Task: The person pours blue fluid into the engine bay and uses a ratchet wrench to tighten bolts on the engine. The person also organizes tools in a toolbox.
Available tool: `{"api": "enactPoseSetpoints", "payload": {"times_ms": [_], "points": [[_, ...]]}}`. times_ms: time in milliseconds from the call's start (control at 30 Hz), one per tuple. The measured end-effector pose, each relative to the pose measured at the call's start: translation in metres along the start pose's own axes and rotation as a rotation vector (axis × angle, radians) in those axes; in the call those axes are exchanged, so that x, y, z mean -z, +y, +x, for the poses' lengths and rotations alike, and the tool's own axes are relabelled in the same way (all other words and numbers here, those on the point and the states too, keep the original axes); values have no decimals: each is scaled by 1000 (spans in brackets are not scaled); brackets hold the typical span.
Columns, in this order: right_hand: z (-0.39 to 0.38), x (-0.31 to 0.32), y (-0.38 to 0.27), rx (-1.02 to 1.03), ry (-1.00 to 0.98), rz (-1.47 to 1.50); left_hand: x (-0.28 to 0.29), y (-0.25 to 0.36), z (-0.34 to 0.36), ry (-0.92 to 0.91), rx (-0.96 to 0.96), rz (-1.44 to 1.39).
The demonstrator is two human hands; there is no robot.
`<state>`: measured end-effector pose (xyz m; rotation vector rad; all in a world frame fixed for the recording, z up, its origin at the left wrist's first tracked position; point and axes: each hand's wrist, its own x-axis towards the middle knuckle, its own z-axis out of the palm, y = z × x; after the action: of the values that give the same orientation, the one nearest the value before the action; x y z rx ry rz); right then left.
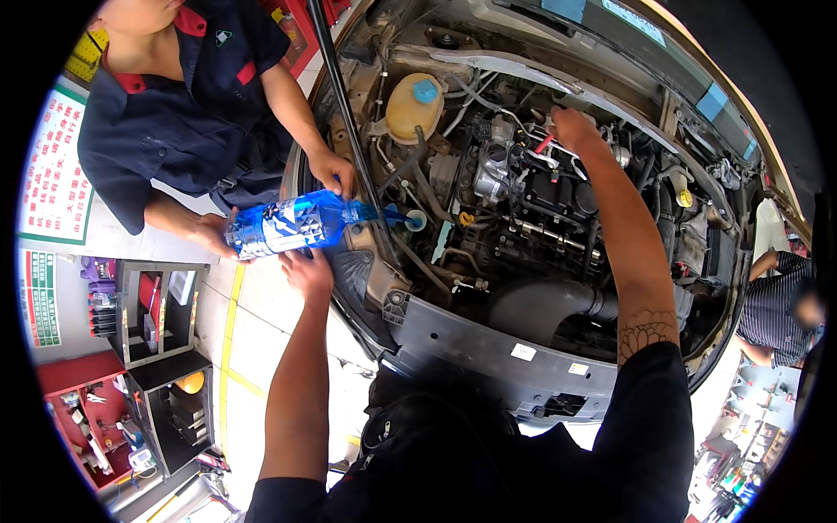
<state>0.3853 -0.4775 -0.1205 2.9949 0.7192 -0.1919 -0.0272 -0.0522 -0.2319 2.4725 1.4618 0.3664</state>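
My left hand (305,272) is at the underside of a clear bottle of blue liquid (288,225), fingers apart; whether they bear on it is unclear. A co-worker's two hands (336,170) grip this bottle, tilted toward a white reservoir opening (414,220) in the engine bay, with blue at its mouth. My right hand (571,129) reaches over the engine (549,196), its fingers closed around what looks like a red-handled tool (542,144), partly hidden. A yellowed tank with a blue cap (405,109) sits above the bottle's neck.
The co-worker (183,96) stands at left, beside a slanting black prop rod (331,61). The front panel (471,349) crosses before my body. Shelving units (139,314) stand lower left. Another person in a striped shirt (772,305) bends beyond the car's right side.
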Motion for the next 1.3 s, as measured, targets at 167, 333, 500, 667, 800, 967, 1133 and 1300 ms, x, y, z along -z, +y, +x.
{"api": "enactPoseSetpoints", "payload": {"times_ms": [167, 333, 500, 667, 800, 967, 1133, 1300], "points": [[-5, 8, -11, 52, -13, -34, -7, -14, 2, -15, -3, 22], [2, 15, -20, -111, -53, -41, -8, -9, 6, -17, 21, 8], [0, 13, -18, -30, -70, -74, -6, -8, 3, -20, 17, 13], [-1, 12, -17, 1, -106, -47, -5, -11, 5, -47, 17, 11], [-3, 16, -16, -74, -71, -30, -4, -9, 3, -26, 28, 27], [0, -7, 4, 149, 14, -3, -2, -5, 4, -51, 15, 26], [0, -9, -17, 19, -10, -103, -3, -10, 3, -13, 7, 12], [-1, -5, -26, 31, -7, -77, -7, -12, 2, 9, 6, 21]]}}
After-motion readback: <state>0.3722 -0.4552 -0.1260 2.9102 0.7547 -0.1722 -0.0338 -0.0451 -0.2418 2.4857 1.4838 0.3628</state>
